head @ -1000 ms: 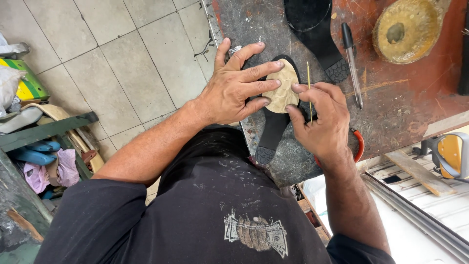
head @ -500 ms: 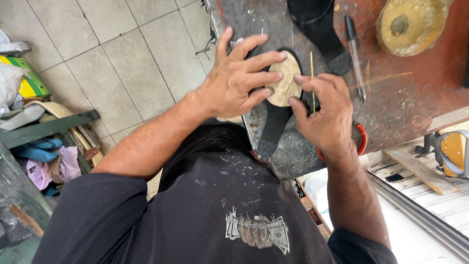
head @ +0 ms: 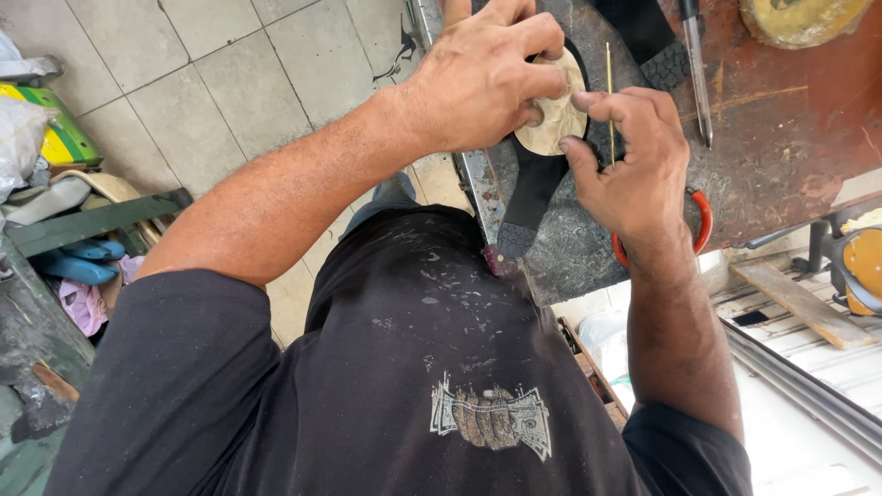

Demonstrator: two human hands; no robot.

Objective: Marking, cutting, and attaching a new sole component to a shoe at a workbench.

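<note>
Head view, looking down past a dark printed shirt (head: 413,367) onto a stained metal-topped workbench (head: 781,138).

Left hand (head: 478,78) — fingers curled, palm down, pressing on a tan heel-shaped insole piece (head: 556,115); it covers most of that piece's left side. The piece lies on a black shoe sole (head: 533,193), which runs down toward the bench's near edge.

Right hand (head: 638,161) — thumb and forefinger pinched on a thin yellowish stick (head: 609,83) held upright just right of the tan piece; other fingers loosely folded. Whether the stick's lower end touches the sole cannot be told; the fingers hide it.

Around: a pen (head: 695,64) lying on the bench right of the stick, a second black sole piece (head: 648,37) at the top edge, a yellowish round disc (head: 799,18) at top right, cut off by the frame. An orange-handled tool (head: 703,220) shows under the right wrist, mostly hidden.

Left, on the tiled floor (head: 184,83): a cluttered green rack (head: 92,220) with blue sandals (head: 78,262) and pink cloth (head: 83,303) stuffed beneath.
</note>
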